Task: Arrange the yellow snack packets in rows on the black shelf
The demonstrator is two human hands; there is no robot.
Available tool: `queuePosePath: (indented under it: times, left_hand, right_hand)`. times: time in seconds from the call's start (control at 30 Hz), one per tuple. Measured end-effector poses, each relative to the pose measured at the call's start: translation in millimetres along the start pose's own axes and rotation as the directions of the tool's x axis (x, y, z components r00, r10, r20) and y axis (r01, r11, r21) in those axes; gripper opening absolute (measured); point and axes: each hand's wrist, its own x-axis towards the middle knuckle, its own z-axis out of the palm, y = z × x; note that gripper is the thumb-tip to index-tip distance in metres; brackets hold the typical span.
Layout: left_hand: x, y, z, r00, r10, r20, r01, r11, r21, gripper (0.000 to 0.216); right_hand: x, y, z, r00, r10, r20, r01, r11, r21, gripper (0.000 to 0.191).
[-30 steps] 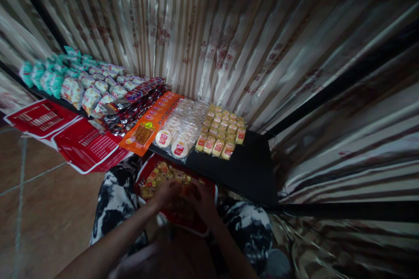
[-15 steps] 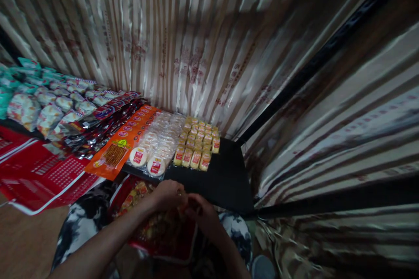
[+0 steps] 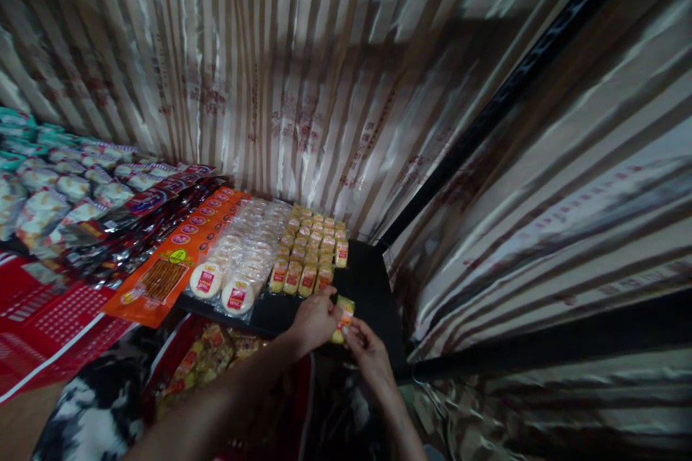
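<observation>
1. Satin curtain (image 3: 303, 86), striped in cream and brown with faint red print, fills the whole back and right side, with dark bars crossing it on the right.
2. Below it lies a black shelf (image 3: 378, 281), bare at its right end and covered with rows of snacks everywhere else.
3. Red printed sheets (image 3: 48, 324) hang over the shelf's front edge at far left.
4. Patterned black-and-white trousers (image 3: 91, 418) show at the bottom left, on the person's lap.
5. A red bag (image 3: 178, 346) rests on that lap, just under the shelf edge, with mixed wrapped snacks showing inside it.
6. On the shelf, from left to right, lie pale and teal packs (image 3: 48, 187), dark foil packs (image 3: 124, 223), orange packs (image 3: 178, 259), round cakes in clear wrap (image 3: 243, 259) and a block of small yellow packs (image 3: 311, 252), each group touching the next.
7. The left hand (image 3: 313, 320) reaches in from the lower left, fingers curled and closed on one side of a yellow packet.
8. The right hand (image 3: 367, 353) comes up from below, its fingertips pinching the other side of the same packet.
9. That yellow packet (image 3: 344, 315) sits between the two hands over the front of the bare shelf, just in front of the yellow block; whether it touches the shelf cannot be told.
</observation>
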Motion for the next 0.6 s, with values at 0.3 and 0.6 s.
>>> queuePosePath:
  times: [0.3,0.6]
  left_hand:
    - [19.5,21.8,45.8,0.988,0.005,-0.154,-0.011,0.999,-0.034,0.046]
    - [62.1,37.6,65.6,0.978,-0.178,-0.107,0.153,0.966,-0.207,0.054]
  right_hand:
    - [67.8,5.7,-11.6,0.984,-0.085,-0.155,0.072,0.994,-0.087,0.038]
    - [118.0,-6.0,-16.0,0.973,-0.203,-0.113,0.152,0.924,-0.351,0.032]
